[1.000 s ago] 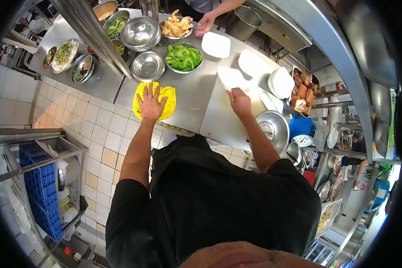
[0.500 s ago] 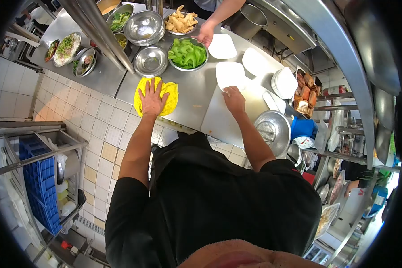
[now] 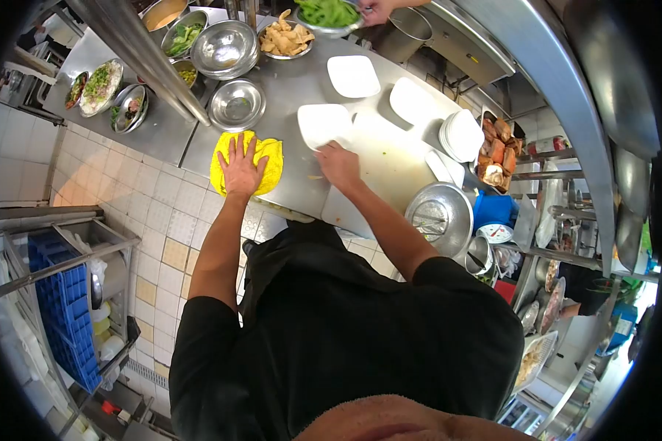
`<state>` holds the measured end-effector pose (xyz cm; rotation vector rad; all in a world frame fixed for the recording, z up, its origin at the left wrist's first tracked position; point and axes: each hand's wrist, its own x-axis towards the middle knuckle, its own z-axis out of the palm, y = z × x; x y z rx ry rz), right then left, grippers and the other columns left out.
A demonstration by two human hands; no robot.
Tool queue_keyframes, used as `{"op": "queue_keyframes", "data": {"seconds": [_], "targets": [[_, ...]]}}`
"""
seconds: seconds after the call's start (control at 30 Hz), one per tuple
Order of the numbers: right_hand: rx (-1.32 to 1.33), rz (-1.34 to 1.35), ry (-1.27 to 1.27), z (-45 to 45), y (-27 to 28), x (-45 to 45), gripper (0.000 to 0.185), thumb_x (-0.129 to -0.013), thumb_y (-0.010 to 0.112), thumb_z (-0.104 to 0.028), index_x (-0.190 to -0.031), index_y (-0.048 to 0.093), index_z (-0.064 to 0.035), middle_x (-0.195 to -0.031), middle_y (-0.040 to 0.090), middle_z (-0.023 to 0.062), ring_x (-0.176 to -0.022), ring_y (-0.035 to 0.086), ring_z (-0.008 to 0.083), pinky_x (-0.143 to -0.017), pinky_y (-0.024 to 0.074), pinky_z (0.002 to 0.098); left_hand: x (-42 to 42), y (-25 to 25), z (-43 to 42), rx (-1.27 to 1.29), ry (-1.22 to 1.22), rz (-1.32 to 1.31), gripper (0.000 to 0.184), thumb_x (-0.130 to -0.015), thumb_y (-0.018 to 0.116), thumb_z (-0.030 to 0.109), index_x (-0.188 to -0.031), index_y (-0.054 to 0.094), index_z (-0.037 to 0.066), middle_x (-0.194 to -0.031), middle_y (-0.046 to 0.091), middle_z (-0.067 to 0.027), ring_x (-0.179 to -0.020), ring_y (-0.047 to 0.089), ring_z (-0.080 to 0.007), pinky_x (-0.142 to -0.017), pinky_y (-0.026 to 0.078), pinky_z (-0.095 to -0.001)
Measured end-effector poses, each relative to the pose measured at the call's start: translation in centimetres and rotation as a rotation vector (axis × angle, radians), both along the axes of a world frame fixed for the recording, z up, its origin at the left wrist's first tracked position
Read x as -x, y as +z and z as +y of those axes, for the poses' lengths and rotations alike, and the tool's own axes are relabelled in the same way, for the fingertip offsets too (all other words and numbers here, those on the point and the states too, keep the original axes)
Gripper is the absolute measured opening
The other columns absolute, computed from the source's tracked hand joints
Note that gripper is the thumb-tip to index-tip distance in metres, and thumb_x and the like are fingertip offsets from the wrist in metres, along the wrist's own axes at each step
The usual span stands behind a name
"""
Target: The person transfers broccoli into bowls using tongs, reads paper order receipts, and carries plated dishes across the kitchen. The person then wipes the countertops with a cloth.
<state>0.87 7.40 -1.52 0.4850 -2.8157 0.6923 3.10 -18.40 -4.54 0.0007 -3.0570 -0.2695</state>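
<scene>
My left hand [image 3: 243,170] lies flat with fingers spread on a yellow cloth [image 3: 271,163] at the front edge of the steel counter. With my right hand [image 3: 338,165] I grip the near rim of a white square plate [image 3: 324,123]; the fingertips are partly hidden. That plate sits on the steel, left of a white cutting board [image 3: 379,173]. Beyond it are two more white plates, one at the back [image 3: 353,76] and one to the right [image 3: 413,101]. A steel bowl [image 3: 237,105] stands just behind the cloth.
A co-worker's hand [image 3: 377,10] holds a bowl of green leaves [image 3: 328,13] at the far edge. Stacked white dishes [image 3: 462,136], a large metal bowl [image 3: 440,217] and a tray of browned chunks [image 3: 499,143] stand right. A steel post [image 3: 151,62] rises at the left.
My right hand has slid the white plate leftward, off the cutting board. The co-worker has lifted the bowl of leaves away toward the far side. My left hand stays on the cloth.
</scene>
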Motion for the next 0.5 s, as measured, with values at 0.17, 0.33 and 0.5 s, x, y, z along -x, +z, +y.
{"op": "queue_keyframes", "data": {"seconds": [0.17, 0.33, 0.5], "targets": [[-0.055, -0.096, -0.092, -4.4, 1.5, 5.3, 0.019, -0.08, 0.061, -0.027, -0.084, 0.068, -0.0097, -0.087, 0.064, 0.0097, -0.073, 0.064, 0.0301, -0.067, 0.0516, 0.0418, 0.1, 0.2, 0.1, -0.004, 0.008, -0.002, 0.061, -0.09, 0.043, 0.052, -0.142, 0.036, 0.022, -0.151, 0.025, -0.0086, -0.14, 0.018, -0.0304, -0.109, 0.009, -0.0609], [0.161, -0.195, -0.071, -2.8, 1.1, 7.8, 0.034, -0.075, 0.07, -0.039, -0.092, 0.069, -0.0088, -0.1, 0.066, 0.0124, -0.089, 0.063, 0.0306, -0.079, 0.0502, 0.0412, -0.2, 0.3, 0.3, 0.024, 0.004, 0.048, 0.059, -0.091, 0.042, 0.051, -0.141, 0.039, 0.02, -0.149, 0.028, -0.0101, -0.138, 0.023, -0.0323, -0.108, 0.013, -0.062], [0.276, -0.093, -0.715, 9.1, 2.0, 9.5, 0.043, -0.075, 0.072, -0.04, -0.104, 0.064, -0.0095, -0.101, 0.066, 0.0096, -0.091, 0.063, 0.0283, -0.081, 0.0489, 0.0386, -2.2, -0.3, 4.3, 0.028, 0.05, 0.029, 0.063, -0.09, 0.04, 0.054, -0.142, 0.037, 0.018, -0.15, 0.027, -0.0116, -0.138, 0.022, -0.0351, -0.107, 0.012, -0.0638]]}}
